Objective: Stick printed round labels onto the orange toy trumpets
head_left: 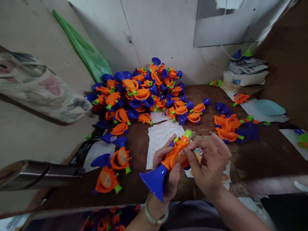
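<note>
My left hand is wrapped round an orange toy trumpet with a blue bell pointing down-left and a green mouthpiece at the upper right. An oval sticker lies on the trumpet's orange side. My right hand is closed, thumb and forefinger pinched at the sticker's upper right edge. Beneath that hand a printed sticker sheet shows in part. Left of the trumpet, white sheets with oval outlines are stacked. Two toy trumpets bearing oval stickers rest on the table at the left.
A big heap of toy trumpets fills the back of the brown table. Several trumpet parts lie at the right, near a light blue dish and a paper-filled box. A metal cylinder juts in from the left.
</note>
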The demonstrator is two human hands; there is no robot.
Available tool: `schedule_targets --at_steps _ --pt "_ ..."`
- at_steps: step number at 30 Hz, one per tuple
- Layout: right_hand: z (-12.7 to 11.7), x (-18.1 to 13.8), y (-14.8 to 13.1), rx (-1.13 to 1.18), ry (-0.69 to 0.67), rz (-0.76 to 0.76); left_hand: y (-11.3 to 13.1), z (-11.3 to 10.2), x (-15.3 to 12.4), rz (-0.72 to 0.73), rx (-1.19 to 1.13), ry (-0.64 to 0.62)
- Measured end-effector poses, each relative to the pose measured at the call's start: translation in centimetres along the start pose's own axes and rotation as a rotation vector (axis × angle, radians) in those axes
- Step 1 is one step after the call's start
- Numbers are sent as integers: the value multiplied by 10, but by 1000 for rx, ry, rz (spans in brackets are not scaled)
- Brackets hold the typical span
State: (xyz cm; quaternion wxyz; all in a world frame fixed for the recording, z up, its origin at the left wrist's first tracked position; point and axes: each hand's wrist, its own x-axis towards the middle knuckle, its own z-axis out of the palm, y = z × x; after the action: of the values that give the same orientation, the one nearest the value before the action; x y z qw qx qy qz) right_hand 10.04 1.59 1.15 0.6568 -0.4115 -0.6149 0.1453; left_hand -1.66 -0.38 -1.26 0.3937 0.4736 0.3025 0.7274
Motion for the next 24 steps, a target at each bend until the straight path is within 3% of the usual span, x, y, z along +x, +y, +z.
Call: schedule_targets --at_steps 13,16,19,21,24 --pt "5 0 -5 -4 1 -4 4 1 -3 2 -10 -8" --pt "4 0 0 -103 5 -46 5 0 -3 -1 10 -8" --pt "-2 7 14 -258 104 -81 5 -3 -4 -14 8 15" --pt "-7 12 23 -210 141 12 5 -5 -3 -64 -31 37" --pt "-10 14 26 193 -104 327 1 -4 -2 -182 -137 25"
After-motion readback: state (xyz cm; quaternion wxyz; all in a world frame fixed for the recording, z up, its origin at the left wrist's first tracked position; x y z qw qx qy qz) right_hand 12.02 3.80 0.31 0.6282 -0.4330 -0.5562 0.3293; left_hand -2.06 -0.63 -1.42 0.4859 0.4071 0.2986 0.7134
